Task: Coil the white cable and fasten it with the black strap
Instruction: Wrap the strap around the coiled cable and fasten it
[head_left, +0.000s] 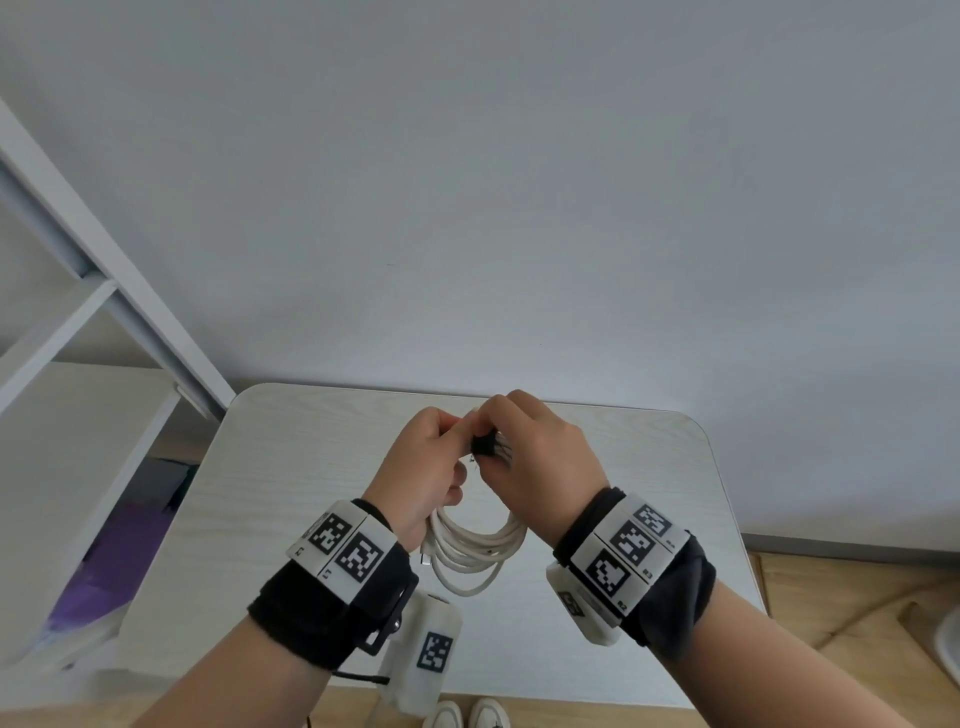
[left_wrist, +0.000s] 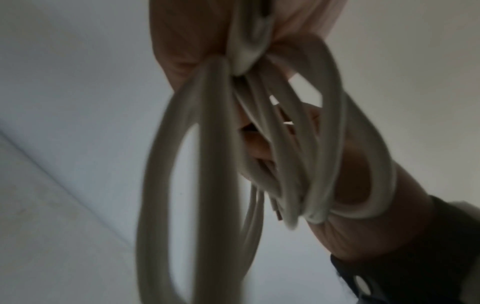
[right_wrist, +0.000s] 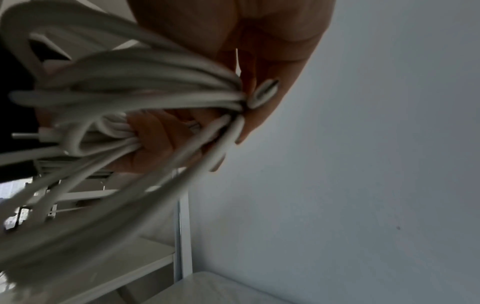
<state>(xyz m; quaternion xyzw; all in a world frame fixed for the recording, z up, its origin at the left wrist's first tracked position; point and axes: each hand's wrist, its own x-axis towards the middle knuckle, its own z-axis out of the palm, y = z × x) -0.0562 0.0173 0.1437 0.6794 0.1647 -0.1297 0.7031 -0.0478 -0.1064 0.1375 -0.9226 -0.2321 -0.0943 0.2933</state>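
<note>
The white cable (head_left: 470, 551) hangs in several loops below my two hands, held up over the table (head_left: 291, 467). My left hand (head_left: 434, 457) grips the top of the coil, its fingers curled round the bunched strands (left_wrist: 244, 47). My right hand (head_left: 524, 441) pinches the black strap (head_left: 484, 446) against the bundle at the top of the loops. In the right wrist view the strands (right_wrist: 155, 92) gather under the fingertips (right_wrist: 262, 92); the strap is hidden there. A metal plug end (head_left: 426, 560) dangles at the coil's left side.
The light wood-grain table stands against a pale wall (head_left: 519, 208). A white shelf frame (head_left: 104, 322) rises at the left, with a purple item (head_left: 104, 571) below it. Wooden floor (head_left: 841, 603) shows at the right. White shoes (head_left: 470, 714) sit under the near edge.
</note>
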